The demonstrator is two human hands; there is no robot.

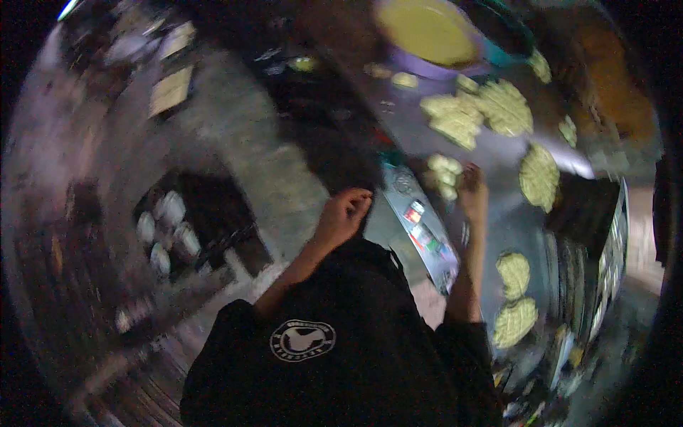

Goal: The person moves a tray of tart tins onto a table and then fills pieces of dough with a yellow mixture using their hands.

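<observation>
Several small yellow lumps (445, 173), dough by the look of them, lie clustered on the grey table (506, 171), and the person's right hand (473, 186) is just beside them, on their right. Its fingers point away from the body, but they are blurred, and from here I cannot tell whether they are apart or together, or whether they touch a lump. The left hand (344, 215) is up in front of the black shirt (388, 341), left of the table edge, fingers curled in toward the thumb; whether anything is pinched there I cannot tell. Between the two hands, along that edge, runs a pale strip (404, 186) with small coloured things (415, 211) on it. Flatter yellow slabs (538, 176) are spread about the table: some beyond the lumps, one off to the right, two nearer the person. At the far end sits a purple tub (421, 65) with yellow stuff (430, 32) inside, and a teal tub (509, 57) next to it. Over on the left, pale bundles (171, 206) show beside a dark box (210, 206), too smeared to make out.
</observation>
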